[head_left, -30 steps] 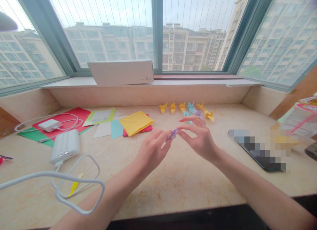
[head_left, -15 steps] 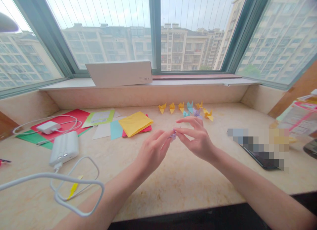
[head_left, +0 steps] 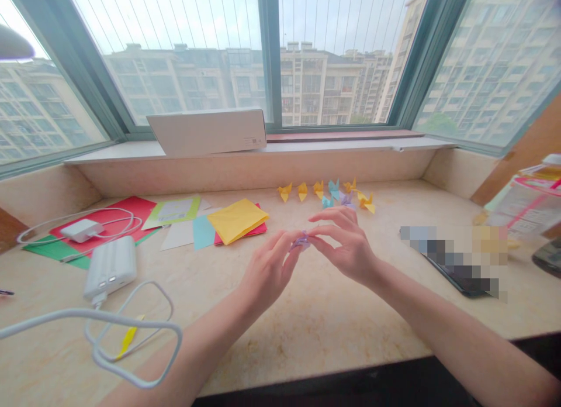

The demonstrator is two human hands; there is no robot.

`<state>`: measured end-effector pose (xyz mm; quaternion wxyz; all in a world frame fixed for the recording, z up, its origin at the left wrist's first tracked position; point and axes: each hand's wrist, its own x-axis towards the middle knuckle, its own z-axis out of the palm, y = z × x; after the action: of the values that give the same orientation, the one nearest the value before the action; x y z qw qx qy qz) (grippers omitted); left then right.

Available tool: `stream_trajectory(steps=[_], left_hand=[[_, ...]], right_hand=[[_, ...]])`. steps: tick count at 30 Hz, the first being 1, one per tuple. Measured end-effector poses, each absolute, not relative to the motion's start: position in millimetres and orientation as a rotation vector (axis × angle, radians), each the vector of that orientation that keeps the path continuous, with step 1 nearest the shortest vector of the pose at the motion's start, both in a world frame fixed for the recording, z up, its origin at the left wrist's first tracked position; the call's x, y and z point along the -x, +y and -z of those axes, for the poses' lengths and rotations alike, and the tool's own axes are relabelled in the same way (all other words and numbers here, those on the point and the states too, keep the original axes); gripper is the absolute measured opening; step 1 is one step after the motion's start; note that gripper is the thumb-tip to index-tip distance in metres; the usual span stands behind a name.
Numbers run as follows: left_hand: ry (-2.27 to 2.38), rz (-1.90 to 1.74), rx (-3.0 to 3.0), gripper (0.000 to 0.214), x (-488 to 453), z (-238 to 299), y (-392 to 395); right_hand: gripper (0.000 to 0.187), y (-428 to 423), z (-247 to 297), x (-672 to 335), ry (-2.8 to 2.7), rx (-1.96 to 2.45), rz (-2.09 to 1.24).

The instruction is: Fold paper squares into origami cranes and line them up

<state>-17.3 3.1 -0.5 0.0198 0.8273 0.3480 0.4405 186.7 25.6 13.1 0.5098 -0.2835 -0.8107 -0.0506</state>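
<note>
A small folded piece of purple paper is pinched between my two hands above the middle of the counter. My left hand grips it from the left, thumb below and fingers above. From the right, my right hand holds its edge between thumb and index finger, the other fingers raised. The fingers hide part of the paper, so its exact shape is unclear. Behind my hands stand several folded paper cranes: a yellow crane, a blue crane and a purple crane among them.
Left of my hands lie yellow paper, red paper and green paper. A white power bank with a looped cable sits nearer. On the right are a partly blurred phone and a plastic container. A white box stands on the sill.
My hands stay pinched on the purple paper, and a little more of it shows between the fingers. The whole view has shifted slightly. The cranes and sheets have not moved.
</note>
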Motion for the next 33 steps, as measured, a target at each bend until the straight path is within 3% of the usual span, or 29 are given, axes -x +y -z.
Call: stream_trajectory(steps=[17,33], left_hand=[[1.019,-1.426,-2.428,0.007,12.9,-5.6,-3.2],[1.111,-1.477,-2.317,0.011,16.0,-7.3,-0.8]], right_hand=[[0.007,23.5,-18.7,-188.5,-2.057,0.566,0.081],[0.012,25.2,-16.6,-187.3,-2.053,0.494,0.163]])
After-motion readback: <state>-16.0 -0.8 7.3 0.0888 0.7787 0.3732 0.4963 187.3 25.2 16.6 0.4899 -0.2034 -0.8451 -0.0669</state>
